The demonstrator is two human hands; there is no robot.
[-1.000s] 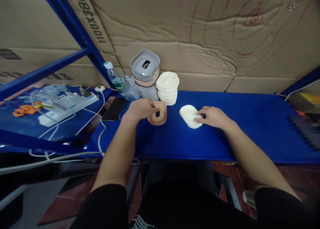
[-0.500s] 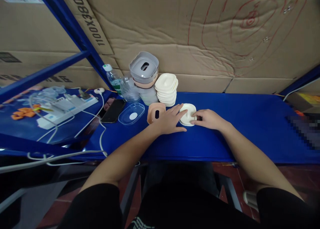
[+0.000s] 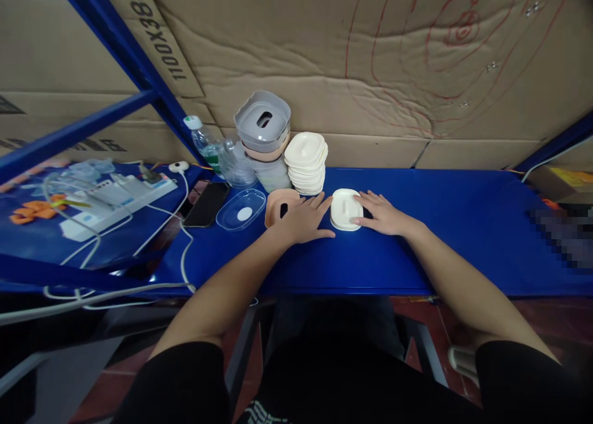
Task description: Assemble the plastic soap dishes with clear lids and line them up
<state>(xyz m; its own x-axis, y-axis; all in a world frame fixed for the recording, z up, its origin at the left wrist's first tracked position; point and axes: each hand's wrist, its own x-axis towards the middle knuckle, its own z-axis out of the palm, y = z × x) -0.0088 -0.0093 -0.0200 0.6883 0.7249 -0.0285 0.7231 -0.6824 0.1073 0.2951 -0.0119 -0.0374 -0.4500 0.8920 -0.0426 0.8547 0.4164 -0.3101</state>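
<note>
A small cream lid [image 3: 345, 210] with a raised grip lies flat on the blue table between my two hands. My right hand [image 3: 380, 215] is open at its right side, the thumb and fingertips touching its edge. My left hand [image 3: 307, 219] is spread open, palm down, its fingertips just left of the cream lid. Partly covered by that hand is a peach-coloured plastic piece [image 3: 273, 209] with a dark oval slot. Farther left lies a clear plastic lid [image 3: 231, 217] with a white round sticker.
Behind my left hand stand a stack of cream lids [image 3: 306, 170] and a stack of grey and peach pieces [image 3: 264, 127] on clear containers [image 3: 273, 175]. A water bottle [image 3: 204, 143], a phone [image 3: 206, 204] and a power strip [image 3: 115, 204] with white cables are at the left. Cardboard [image 3: 370, 102] lines the back.
My left hand has drawn left off the cream lid toward the peach piece. My right hand's fingers have straightened and spread along the lid's right edge. The view has shifted slightly.
</note>
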